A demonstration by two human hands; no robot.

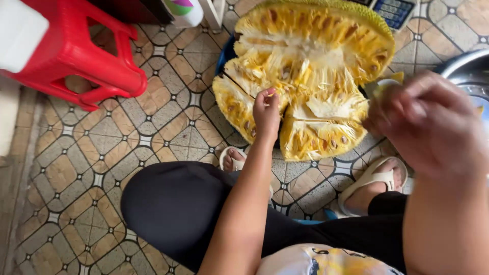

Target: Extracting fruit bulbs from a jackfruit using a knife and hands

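A big jackfruit [310, 66], cut open into yellow pieces, lies on a blue tray [223, 56] on the tiled floor. My left hand [267, 113] reaches down to the fruit, its fingers pinched together on the yellow flesh near the middle cut. My right hand [425, 125] is raised close to the camera and blurred, at the fruit's right side, curled around a small pale yellow-white thing [383, 85] that I cannot make out clearly. My knees in black trousers and my feet in pale sandals are below the fruit.
A red plastic stool [76, 51] stands at the upper left. A metal bowl [466, 69] sits at the right edge. A weighing scale [392, 10] shows behind the fruit. A white container [186, 11] stands at the top. The floor is patterned tile.
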